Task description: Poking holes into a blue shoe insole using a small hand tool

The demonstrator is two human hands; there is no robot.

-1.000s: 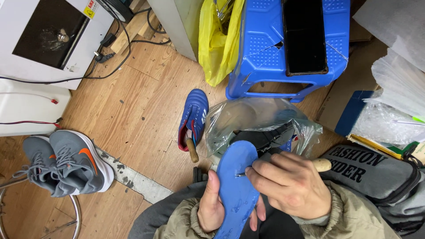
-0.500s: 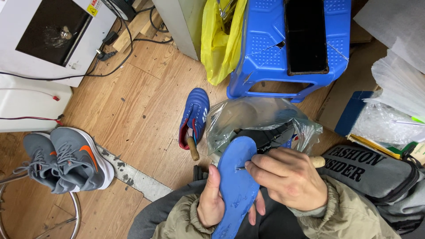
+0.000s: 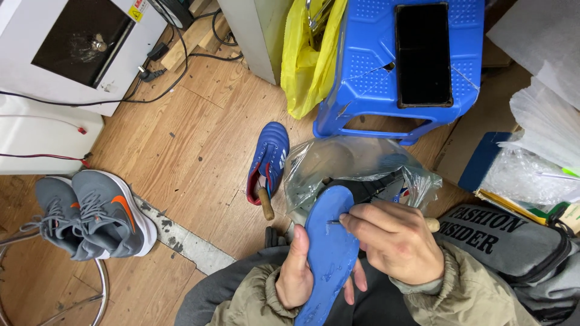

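Pinching a thin metal tool (image 3: pixel 334 222) between thumb and forefinger, the right hand (image 3: pixel 396 241) presses its tip at the upper edge of the blue insole (image 3: pixel 329 253). Left hand (image 3: pixel 297 273) wraps the insole from below, low centre of the frame, over the lap. Short, shallow strokes away from the supporting fingers seem safest. Just above lie a clear plastic bag (image 3: pixel 350 163) and a blue shoe (image 3: pixel 267 160); grey sneakers (image 3: pixel 90 214) sit far left, a blue stool (image 3: pixel 399 60) at the top.
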